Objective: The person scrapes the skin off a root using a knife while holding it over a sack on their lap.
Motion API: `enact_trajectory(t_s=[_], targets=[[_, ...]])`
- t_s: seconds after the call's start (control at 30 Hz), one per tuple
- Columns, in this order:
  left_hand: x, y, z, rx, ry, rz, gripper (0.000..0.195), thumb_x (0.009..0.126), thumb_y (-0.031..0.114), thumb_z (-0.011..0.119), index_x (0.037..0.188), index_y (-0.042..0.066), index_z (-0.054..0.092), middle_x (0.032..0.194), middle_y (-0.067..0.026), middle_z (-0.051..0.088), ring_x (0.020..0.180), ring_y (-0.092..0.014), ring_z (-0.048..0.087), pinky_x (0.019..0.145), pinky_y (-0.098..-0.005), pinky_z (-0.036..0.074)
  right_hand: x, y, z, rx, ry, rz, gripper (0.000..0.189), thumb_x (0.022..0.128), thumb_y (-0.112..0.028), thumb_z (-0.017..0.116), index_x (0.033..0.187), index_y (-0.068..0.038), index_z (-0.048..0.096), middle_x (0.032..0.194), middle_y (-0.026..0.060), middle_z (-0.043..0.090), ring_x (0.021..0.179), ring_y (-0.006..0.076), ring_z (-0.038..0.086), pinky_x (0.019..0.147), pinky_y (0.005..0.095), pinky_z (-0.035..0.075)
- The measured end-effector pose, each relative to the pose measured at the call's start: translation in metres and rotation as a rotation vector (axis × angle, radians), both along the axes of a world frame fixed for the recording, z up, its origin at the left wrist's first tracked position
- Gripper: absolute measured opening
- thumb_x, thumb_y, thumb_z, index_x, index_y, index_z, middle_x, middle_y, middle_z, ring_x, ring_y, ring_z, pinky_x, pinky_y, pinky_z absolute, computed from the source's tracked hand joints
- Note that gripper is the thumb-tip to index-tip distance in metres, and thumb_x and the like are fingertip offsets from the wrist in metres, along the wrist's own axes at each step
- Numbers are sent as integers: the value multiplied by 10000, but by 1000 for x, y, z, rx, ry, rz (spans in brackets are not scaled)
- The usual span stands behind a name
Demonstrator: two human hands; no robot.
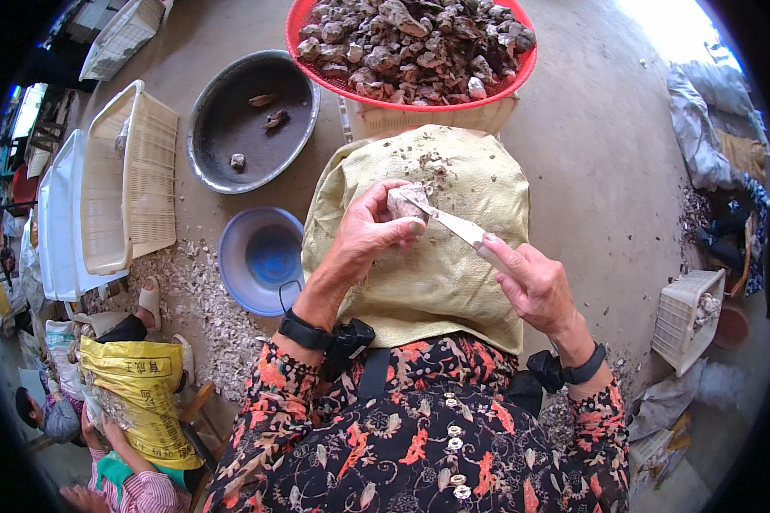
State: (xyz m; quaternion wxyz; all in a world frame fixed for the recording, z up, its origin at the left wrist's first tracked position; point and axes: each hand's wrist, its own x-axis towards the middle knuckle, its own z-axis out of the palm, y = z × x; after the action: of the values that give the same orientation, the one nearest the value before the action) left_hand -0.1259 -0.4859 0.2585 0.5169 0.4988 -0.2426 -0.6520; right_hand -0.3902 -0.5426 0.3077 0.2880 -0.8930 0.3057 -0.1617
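Observation:
My left hand [375, 221] holds a rough, pale lump [403, 202], its exact kind unclear, between thumb and fingers. In my right hand [536, 285] is a knife [459, 227] with a pointed metal blade, the fist closed around its light handle. The blade's tip rests against the lump's right side. Both hands are above a cream woven sack [436, 288] spread over my lap, with dark and pale shavings [431, 163] scattered across its far part. Beyond it, a red plastic basket [417, 106] is heaped with brown-grey lumps [385, 58].
Left of the sack are a dark metal basin [224, 154] holding 3 pieces and a blue plastic basin [231, 256]. Cream crates [154, 173] stand farther left. Pale chips [224, 346] litter the floor. A person [144, 490] sits at lower left; a small crate [680, 314] stands right.

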Motion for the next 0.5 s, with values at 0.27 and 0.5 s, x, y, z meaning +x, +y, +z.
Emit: enact_trajectory(t_s=[0.27,0.5], targets=[[0,-1,7,1,9,-55,517,771,82,743,1243,-7,551,986,-23,638,799,-83,605,685,-233,523,-10,-5,0,-27,38,-72,579,756,-37,669,1306,-198,579,737,78,578,578,243,592,534,356,514],[2,-5,7,-6,-168,-186,530,746,100,756,1233,-8,574,956,13,631,773,-37,562,664,-179,461,-17,-7,7,-28,79,55,563,764,-62,683,1304,-187,581,704,63,553,543,234,572,507,362,499]])
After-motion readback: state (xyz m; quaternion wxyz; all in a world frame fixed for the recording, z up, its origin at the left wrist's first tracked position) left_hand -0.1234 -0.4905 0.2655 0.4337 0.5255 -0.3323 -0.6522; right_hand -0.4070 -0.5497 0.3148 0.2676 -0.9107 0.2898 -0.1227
